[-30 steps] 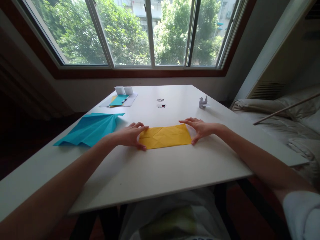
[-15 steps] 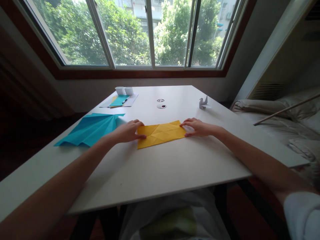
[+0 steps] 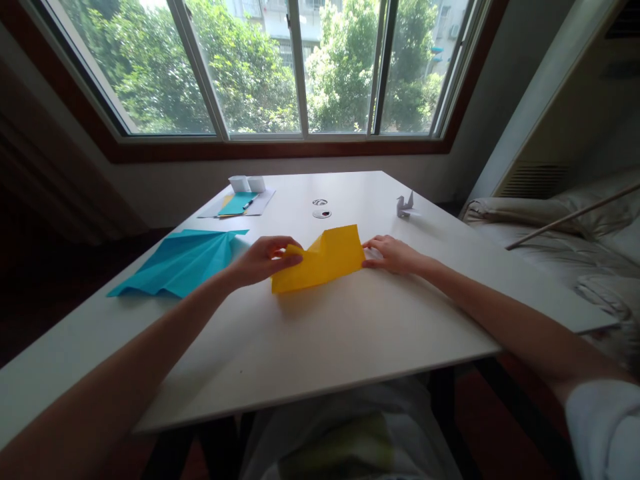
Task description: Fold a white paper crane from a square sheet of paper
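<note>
Gripping opposite ends of the yellow paper (image 3: pixel 320 261), the left hand (image 3: pixel 261 259) and right hand (image 3: pixel 393 254) pinch it closed. Paper sits mid-tabletop (image 3: pixel 350 333), its far edge raised. A blue folded sheet (image 3: pixel 183 260) lies just left.

A yellow sheet of paper (image 3: pixel 320 261), creased and folded to a long strip, is held above the white table (image 3: pixel 350 333) near its middle. Its far edge is raised and buckled into a hump, while the near left corner dips toward the tabletop. The left end is pinched and the right end is gripped at its edge
</note>
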Available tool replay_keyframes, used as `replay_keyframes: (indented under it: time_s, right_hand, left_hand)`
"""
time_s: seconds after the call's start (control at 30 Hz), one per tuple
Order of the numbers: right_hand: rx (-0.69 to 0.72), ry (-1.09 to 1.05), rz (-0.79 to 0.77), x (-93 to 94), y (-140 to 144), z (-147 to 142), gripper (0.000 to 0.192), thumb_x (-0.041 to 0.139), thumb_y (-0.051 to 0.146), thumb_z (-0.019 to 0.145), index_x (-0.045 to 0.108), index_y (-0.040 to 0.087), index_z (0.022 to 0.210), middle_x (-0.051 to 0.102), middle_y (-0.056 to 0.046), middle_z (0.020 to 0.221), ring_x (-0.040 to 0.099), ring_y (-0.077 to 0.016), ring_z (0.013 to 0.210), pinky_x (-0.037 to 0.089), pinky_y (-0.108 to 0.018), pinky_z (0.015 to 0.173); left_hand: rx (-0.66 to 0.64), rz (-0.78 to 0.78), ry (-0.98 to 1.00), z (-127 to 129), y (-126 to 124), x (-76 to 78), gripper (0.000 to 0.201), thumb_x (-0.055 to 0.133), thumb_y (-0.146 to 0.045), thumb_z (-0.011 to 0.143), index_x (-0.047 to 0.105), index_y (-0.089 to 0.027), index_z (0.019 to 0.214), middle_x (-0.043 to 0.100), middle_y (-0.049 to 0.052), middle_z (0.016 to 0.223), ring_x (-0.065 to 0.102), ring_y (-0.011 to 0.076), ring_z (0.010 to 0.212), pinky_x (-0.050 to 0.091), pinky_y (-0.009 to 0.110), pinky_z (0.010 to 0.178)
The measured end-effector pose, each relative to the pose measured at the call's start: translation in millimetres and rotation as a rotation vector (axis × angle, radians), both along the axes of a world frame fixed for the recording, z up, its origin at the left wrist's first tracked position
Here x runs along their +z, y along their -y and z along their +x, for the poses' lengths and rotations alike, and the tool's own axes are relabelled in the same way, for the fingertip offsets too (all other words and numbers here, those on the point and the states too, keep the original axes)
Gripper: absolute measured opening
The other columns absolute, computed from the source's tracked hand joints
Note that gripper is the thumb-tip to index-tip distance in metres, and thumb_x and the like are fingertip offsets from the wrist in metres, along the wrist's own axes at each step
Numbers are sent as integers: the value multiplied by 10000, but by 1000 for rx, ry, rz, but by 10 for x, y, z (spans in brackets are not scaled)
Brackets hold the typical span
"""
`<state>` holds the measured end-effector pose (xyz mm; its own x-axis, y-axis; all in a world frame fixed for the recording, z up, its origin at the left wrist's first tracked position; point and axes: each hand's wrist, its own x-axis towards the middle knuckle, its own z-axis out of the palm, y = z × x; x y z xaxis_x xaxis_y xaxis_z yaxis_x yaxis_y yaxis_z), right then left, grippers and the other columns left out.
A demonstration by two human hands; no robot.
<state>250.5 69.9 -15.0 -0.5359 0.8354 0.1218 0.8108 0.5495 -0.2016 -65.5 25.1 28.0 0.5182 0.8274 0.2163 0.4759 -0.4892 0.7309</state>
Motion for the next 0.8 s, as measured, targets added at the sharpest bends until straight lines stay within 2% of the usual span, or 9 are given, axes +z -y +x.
replay_keyframes:
  time_s: [0.1, 0.27, 0.37, 0.47, 0.57, 0.67, 0.73, 0.8]
  right_hand:
    - [-36, -37, 29, -36, -21, -4, 499, 525, 539, 784, 582, 192, 1138, 597, -113, 1105, 551, -246, 988, 436, -365, 837]
    - [-30, -139, 48, -77, -52, -15, 483, 573, 498, 760, 591, 179, 1122, 626, -82, 985, 564, -211, 918, 438, -339, 818]
    - [-28, -208, -3, -63, -47, -46, 431, 580, 441, 766, 610, 172, 1101, 628, -83, 967, 565, -201, 888, 443, -336, 795]
    - [17, -352, -160, -28, -35, -75, 412, 557, 409, 785, 599, 167, 1116, 620, -89, 1037, 565, -181, 880, 457, -312, 766]
    - [45, -515, -321, -2, -32, -81, 439, 616, 425, 731, 597, 163, 1082, 613, -86, 1083, 568, -166, 854, 473, -298, 735]
    - [62, -673, -453, 6, -49, -66, 395, 681, 413, 664, 619, 146, 949, 644, -72, 976, 583, -151, 791, 485, -298, 714]
    - [83, -785, -461, 13, -70, -49, 346, 688, 408, 657, 624, 146, 873, 654, -60, 911, 592, -148, 787, 485, -308, 740]
    - [72, -891, -396, 25, -97, -29, 338, 693, 407, 649, 624, 152, 859, 656, -54, 891, 596, -145, 768, 489, -318, 740]
  left_hand:
    - [-207, -11, -58, 118, 134, 53, 295, 582, -455, 776, 643, -185, 881, 622, 69, 1014, 588, 186, 900, 511, 336, 804]
    - [-302, 28, -13, 264, 299, 76, 199, 596, -369, 786, 647, -179, 815, 568, 90, 1095, 564, 201, 994, 502, 335, 850]
    - [-233, -11, 95, 315, 334, 47, 228, 609, -386, 774, 641, -179, 863, 542, 95, 1134, 566, 218, 1017, 510, 354, 856]
    - [-136, -41, 180, 339, 325, 18, 284, 612, -423, 762, 627, -162, 872, 552, 104, 1115, 588, 224, 973, 529, 359, 822]
    - [-32, -1, 199, 335, 290, 11, 317, 616, -455, 746, 614, -147, 823, 578, 102, 1074, 588, 216, 938, 542, 347, 784]
    - [62, 57, 226, 309, 252, 21, 335, 621, -472, 735, 610, -150, 822, 599, 89, 1043, 584, 205, 917, 541, 345, 773]
    - [93, 106, 268, 289, 241, 39, 325, 622, -469, 736, 608, -153, 809, 607, 83, 1026, 583, 207, 927, 531, 354, 789]
    - [79, 138, 284, 269, 252, 74, 317, 622, -474, 732, 612, -162, 788, 609, 85, 1033, 580, 219, 960, 518, 367, 807]
